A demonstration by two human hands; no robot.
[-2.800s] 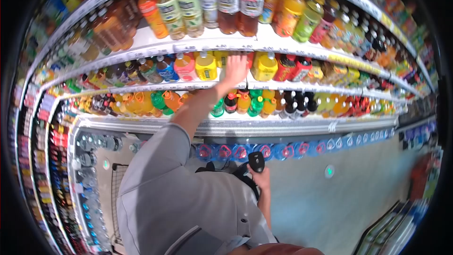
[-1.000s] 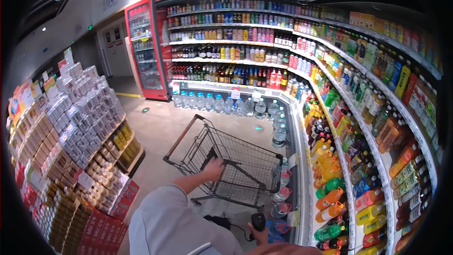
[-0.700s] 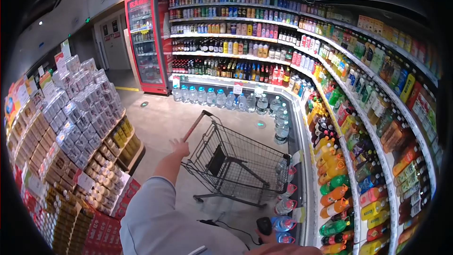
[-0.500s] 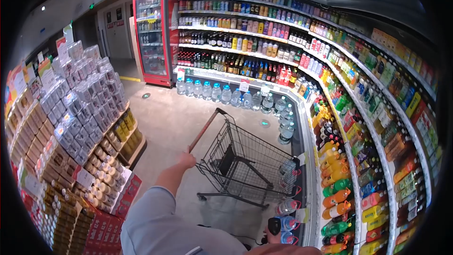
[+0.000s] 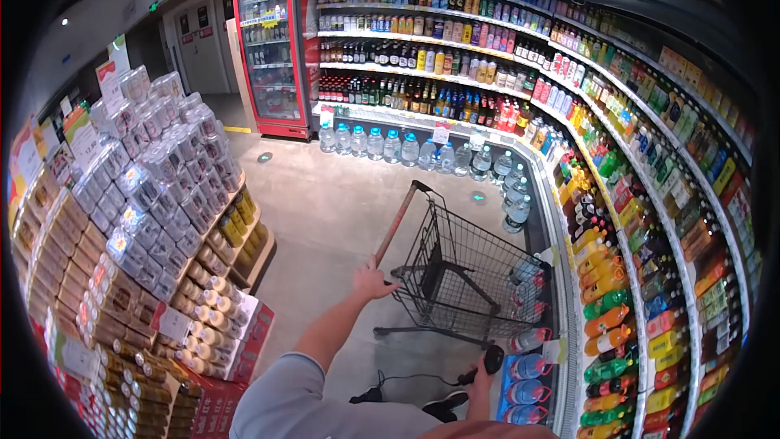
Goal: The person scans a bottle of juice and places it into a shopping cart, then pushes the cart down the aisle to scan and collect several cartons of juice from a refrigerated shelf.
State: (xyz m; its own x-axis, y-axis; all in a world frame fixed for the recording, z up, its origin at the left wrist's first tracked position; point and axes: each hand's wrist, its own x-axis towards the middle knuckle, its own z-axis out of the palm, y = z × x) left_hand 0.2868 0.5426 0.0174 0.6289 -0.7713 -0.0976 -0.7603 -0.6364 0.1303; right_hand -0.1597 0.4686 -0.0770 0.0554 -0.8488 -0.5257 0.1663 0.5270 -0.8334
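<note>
Fingers of left hand wrapped round the near end of the red handle, lower centre of frame, grey-sleeved arm stretched out to it. Handle belongs to the cart, a black wire one standing on the floor centre-right, basket side just beside the shelf base. Basket contents cannot be told.

Right hand at bottom centre-right, clenched on a black scanner, scanner head up, just below the cart's near wheels. Cable runs from scanner leftward along the bottom edge.

Shelves of coloured drink bottles curve down the right side and across the top. Water jugs line the floor under the far shelves, more along the right base near the cart. Red cooler upper left-centre. Stack of shrink-wrapped cans and boxes fills the left side, well apart from the cart.
</note>
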